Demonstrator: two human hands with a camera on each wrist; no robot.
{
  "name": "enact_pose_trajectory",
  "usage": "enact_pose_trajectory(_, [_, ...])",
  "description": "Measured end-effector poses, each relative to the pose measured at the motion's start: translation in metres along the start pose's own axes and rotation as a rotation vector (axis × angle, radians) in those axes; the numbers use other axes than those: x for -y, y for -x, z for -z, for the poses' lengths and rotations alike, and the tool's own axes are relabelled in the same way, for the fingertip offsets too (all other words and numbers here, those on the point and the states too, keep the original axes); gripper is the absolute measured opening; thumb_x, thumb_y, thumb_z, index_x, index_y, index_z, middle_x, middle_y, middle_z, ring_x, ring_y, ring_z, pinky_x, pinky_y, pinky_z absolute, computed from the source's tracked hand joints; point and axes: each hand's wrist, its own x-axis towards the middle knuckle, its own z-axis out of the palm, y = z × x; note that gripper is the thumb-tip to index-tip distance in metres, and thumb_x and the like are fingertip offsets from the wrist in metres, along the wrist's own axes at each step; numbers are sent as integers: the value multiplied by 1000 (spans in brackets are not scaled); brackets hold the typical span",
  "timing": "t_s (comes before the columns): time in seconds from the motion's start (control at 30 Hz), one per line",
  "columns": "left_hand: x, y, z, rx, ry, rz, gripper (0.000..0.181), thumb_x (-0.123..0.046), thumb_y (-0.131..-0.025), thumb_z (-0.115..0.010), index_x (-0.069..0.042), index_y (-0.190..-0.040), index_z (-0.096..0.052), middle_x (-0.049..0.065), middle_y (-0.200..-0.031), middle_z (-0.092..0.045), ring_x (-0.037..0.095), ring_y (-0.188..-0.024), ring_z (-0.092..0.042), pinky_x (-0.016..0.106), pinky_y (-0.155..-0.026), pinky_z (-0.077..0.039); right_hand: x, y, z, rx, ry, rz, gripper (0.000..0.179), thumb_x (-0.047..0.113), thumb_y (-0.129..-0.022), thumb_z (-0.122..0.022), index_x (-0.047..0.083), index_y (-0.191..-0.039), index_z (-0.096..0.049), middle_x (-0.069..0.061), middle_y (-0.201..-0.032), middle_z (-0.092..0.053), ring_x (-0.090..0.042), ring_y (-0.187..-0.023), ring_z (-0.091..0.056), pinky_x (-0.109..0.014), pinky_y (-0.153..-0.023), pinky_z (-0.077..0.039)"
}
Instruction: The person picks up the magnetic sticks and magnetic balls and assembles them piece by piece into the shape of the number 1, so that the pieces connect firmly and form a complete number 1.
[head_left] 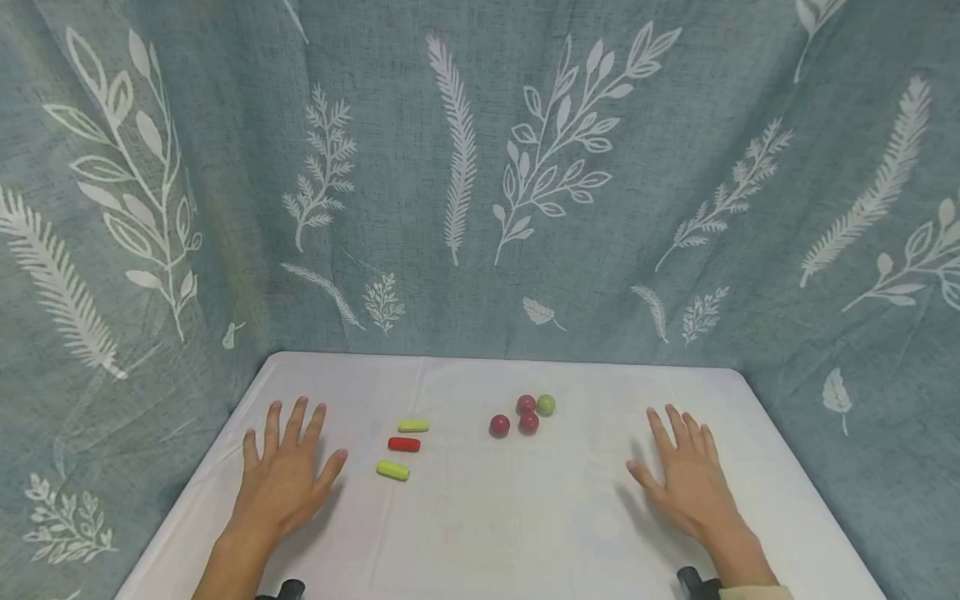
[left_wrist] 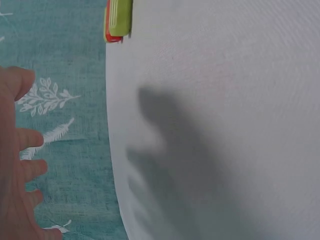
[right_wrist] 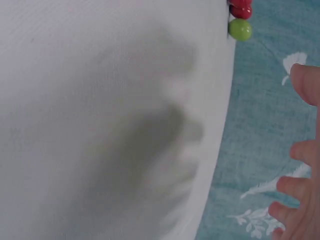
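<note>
My left hand (head_left: 279, 482) hovers over the left part of the white table, fingers spread and holding nothing. Just right of it lie a small yellow-green stick (head_left: 413, 426), a red stick (head_left: 404, 445) and a nearer yellow-green stick (head_left: 393, 471); in the left wrist view this stick (left_wrist: 120, 17) shows ridges. Around the middle sit three small red balls (head_left: 528, 423) and one green ball (head_left: 546, 405), grouped together. My right hand (head_left: 688, 482) is held apart from them at the right, its fingers straight and with nothing in it. Each hand casts a shadow on the cloth.
A white cloth covers the table (head_left: 480, 525), whose far edge meets a blue-green curtain (head_left: 405, 167) with white leaf prints. The curtain also hangs along the left and right sides. Dark wrist mounts (head_left: 291, 589) show at the bottom edge.
</note>
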Motion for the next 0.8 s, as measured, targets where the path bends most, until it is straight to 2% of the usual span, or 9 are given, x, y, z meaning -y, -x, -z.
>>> enact_pose_trajectory(0.13, [4,-1,4,-31,65,-20,81,-47,-111,-57,2,-169,-29,34,-175,-22,59,-164,-6,86,-120,-11,3,0,6,-2,-94,-1,81,43,-108,-66,1,-169,-32,-32,-173,-29,-59,-158,-27,-75,-127,-22])
enact_pose_trajectory(0.23, [6,-2,10,-86,227,-48,76,-40,-112,-59,-1,-170,-29,32,-175,-28,59,-162,-18,82,-121,-20,8,-2,14,-25,-207,0,77,37,-109,-67,2,-168,-34,-30,-172,-34,-57,-156,-34,-76,-123,-30])
enact_pose_trajectory(0.3, [7,-2,14,-151,350,-72,72,-33,-112,-63,-5,-171,-32,30,-173,-35,58,-157,-34,76,-120,-31,12,-6,19,-59,-266,7,73,35,-108,-68,4,-167,-38,-28,-170,-41,-56,-154,-40,-74,-121,-35])
enact_pose_trajectory(0.37, [7,-2,17,-223,461,-100,68,-25,-111,-66,-9,-170,-37,27,-170,-43,48,-154,-46,55,-124,-42,16,-11,24,-104,-322,24,70,33,-107,-71,6,-166,-43,-25,-167,-48,-54,-150,-48,-73,-120,-39])
enact_pose_trajectory(0.43, [7,-3,19,-300,553,-142,65,-15,-108,-68,-9,-167,-43,26,-165,-51,28,-150,-57,32,-120,-48,20,-17,27,-150,-375,48,67,31,-106,-74,7,-163,-49,-23,-163,-55,-52,-145,-56,-71,-118,-43])
enact_pose_trajectory(0.53, [8,-4,18,-364,708,-222,61,1,-105,-68,-4,-162,-50,21,-161,-58,-1,-144,-58,6,-111,-42,25,-26,28,-189,-440,77,64,28,-103,-78,8,-159,-55,-18,-158,-62,-49,-138,-64,-68,-114,-48])
enact_pose_trajectory(0.6, [9,-6,18,-366,826,-274,57,9,-103,-65,3,-159,-51,13,-159,-62,-7,-141,-58,9,-111,-45,29,-31,27,-193,-478,86,63,28,-102,-80,9,-157,-58,-16,-156,-64,-46,-136,-66,-66,-113,-50])
enact_pose_trajectory(0.7, [11,-8,18,-331,988,-336,51,15,-103,-59,13,-153,-52,-3,-153,-67,1,-139,-63,15,-109,-51,35,-40,25,-179,-525,87,61,30,-100,-82,10,-154,-62,-14,-153,-67,-43,-136,-68,-64,-113,-52])
enact_pose_trajectory(0.8, [11,-9,17,-285,1105,-372,45,20,-101,-58,21,-146,-53,-6,-146,-71,8,-135,-68,21,-108,-54,42,-48,21,-154,-575,78,59,31,-99,-84,12,-151,-66,-12,-150,-70,-40,-135,-69,-61,-112,-54])
